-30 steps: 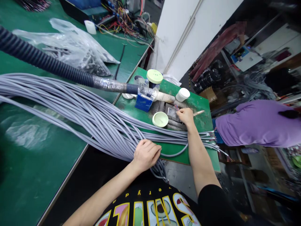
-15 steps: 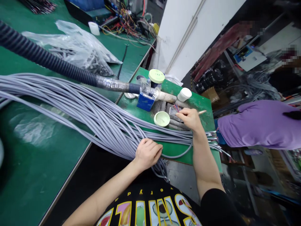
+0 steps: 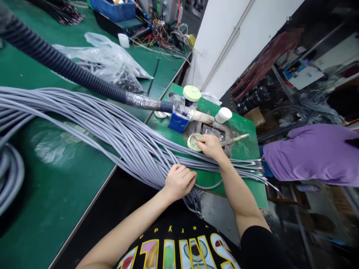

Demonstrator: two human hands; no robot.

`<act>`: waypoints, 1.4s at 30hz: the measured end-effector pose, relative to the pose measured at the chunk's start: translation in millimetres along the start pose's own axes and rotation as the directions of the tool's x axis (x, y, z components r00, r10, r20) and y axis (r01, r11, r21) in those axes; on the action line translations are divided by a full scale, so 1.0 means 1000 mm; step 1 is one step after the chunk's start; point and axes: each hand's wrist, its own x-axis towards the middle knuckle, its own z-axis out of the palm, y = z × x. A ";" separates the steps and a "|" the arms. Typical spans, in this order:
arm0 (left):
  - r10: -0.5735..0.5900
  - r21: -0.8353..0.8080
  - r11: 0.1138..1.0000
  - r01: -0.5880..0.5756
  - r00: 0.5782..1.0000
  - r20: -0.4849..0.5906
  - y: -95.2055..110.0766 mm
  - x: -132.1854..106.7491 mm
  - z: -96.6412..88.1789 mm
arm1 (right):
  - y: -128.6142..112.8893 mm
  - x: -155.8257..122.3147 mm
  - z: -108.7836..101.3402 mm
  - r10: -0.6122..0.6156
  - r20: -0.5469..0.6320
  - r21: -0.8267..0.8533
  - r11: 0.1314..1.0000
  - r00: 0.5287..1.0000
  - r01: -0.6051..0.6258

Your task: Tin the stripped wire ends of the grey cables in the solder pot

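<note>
My left hand (image 3: pixel 180 181) is closed at the near side of a thick bundle of grey cables (image 3: pixel 131 149), its fingers curled over some of them. My right hand (image 3: pixel 211 146) pinches a grey cable's stripped end. Thin coloured wires (image 3: pixel 193 137) stick out of that pinch, over the mouth of a small round tub of pale paste (image 3: pixel 190 144). Whether the wire tips touch the paste is hard to tell. Just beyond the right hand lies a dirty metal pot with a shiny rectangular surface (image 3: pixel 214 132). A flat wooden-looking stick (image 3: pixel 238 139) rests beside it.
A ribbed black hose (image 3: pixel 92 84) crosses above the cables, its pale nozzle (image 3: pixel 204 117) by the pot. Near it stand a blue box (image 3: pixel 178 122), a white tub (image 3: pixel 223 115) and a pale-green lid (image 3: pixel 192 93). A person in purple (image 3: pixel 311 155) is at the right.
My right hand has moved left from over the metal pot to the paste tub, carrying the wire ends with it. My left hand stays on the cables. The view has shifted slightly.
</note>
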 end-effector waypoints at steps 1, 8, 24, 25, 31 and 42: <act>-0.001 0.000 1.000 0.001 1.000 0.002 0.000 0.000 0.000 | 0.000 0.000 0.000 0.002 -0.003 -0.015 1.000 1.000 -0.002; 0.001 -0.008 1.000 -0.001 1.000 0.000 0.000 0.000 0.000 | 0.023 -0.007 -0.022 0.025 -0.157 0.072 0.997 0.987 -0.014; -0.008 -0.026 1.000 0.008 1.000 0.013 0.000 0.002 -0.003 | 0.090 0.006 -0.003 0.382 -0.232 0.006 0.920 0.894 -0.392; -0.007 -0.026 1.000 0.007 1.000 0.009 0.000 0.002 -0.003 | 0.091 0.007 -0.003 0.381 -0.231 0.004 0.920 0.895 -0.391; -0.006 -0.025 1.000 0.007 1.000 0.011 0.001 0.003 -0.004 | 0.093 0.008 0.001 0.394 -0.223 -0.005 0.914 0.892 -0.405; -0.010 -0.025 1.000 0.010 1.000 0.010 0.000 0.002 -0.001 | 0.086 -0.002 -0.012 0.355 -0.265 0.156 0.933 0.896 -0.323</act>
